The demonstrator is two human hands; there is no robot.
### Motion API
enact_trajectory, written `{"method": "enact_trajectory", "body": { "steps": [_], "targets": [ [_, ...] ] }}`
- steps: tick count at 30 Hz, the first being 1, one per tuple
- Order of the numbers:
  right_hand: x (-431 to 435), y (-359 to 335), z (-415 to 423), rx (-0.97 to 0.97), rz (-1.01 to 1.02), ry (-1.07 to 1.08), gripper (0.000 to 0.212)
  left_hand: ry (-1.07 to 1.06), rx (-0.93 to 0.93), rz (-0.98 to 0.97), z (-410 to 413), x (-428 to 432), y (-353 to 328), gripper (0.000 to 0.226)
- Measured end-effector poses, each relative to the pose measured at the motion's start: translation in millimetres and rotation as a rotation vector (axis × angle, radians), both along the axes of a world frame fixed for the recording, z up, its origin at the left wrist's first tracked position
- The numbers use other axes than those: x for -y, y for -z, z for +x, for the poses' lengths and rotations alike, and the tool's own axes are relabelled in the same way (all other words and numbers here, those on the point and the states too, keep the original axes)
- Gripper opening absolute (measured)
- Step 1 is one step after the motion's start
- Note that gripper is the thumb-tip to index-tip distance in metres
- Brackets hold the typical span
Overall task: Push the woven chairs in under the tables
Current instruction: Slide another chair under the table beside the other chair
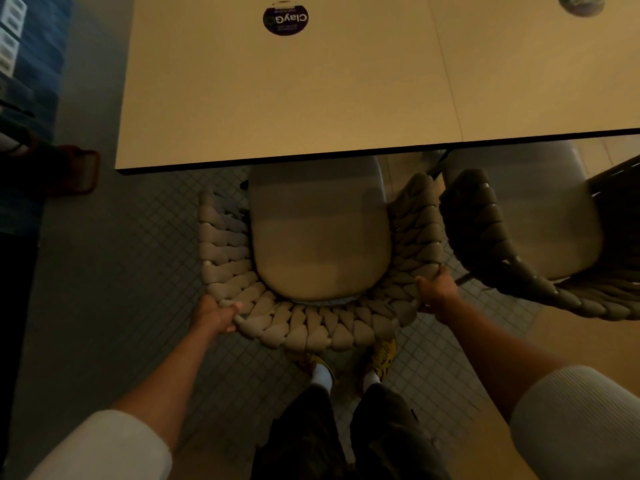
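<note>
At the far left edge a blurred blue surface runs down the frame. Below it a reddish-framed object [90, 171] stands on the small-tiled floor [145, 244], well apart from the seating. Left of centre, the left hand [214, 315] grips the rear left corner of the woven chair [311, 329], its fingers [229, 328] curled round the braided rim. The chair sits mid-frame with the front of its seat cushion [318, 237] under the near edge of the pale bench [277, 98], which fills the upper frame and carries a round dark sticker [285, 19]. Yellow shoes [382, 356] show on the floor below the backrest. The right hand [438, 294] clasps the rear right corner of the rim in the same way. Just beside it, at the right, a darker second woven chair [485, 223] stands angled, its arm close against the first chair's arm and its seat partly under the bench.
</note>
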State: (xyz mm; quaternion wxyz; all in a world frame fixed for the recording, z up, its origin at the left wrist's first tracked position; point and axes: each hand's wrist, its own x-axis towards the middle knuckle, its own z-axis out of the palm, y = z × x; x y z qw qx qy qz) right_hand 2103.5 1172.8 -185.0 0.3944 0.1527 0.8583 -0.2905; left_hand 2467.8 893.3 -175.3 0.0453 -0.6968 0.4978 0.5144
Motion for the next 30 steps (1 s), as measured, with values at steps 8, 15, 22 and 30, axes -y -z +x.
{"method": "enact_trajectory", "body": {
  "steps": [8,15,22,30],
  "targets": [
    [4,1,-1,-0.043,0.028,-0.031,0.055,0.017,-0.009,-0.060,-2,-4,-4,0.029],
    [1,-9,-10,-0.020,-0.039,-0.085,0.038,0.196,0.101,-0.259,10,-26,-4,0.083],
    [-26,22,-15,0.037,-0.125,-0.145,0.059,0.228,0.107,-0.226,-2,-72,-29,0.106],
    [-22,-31,-17,-0.037,-0.110,-0.148,0.072,-0.020,0.143,-0.266,-12,-62,-28,0.095]
  ]
}}
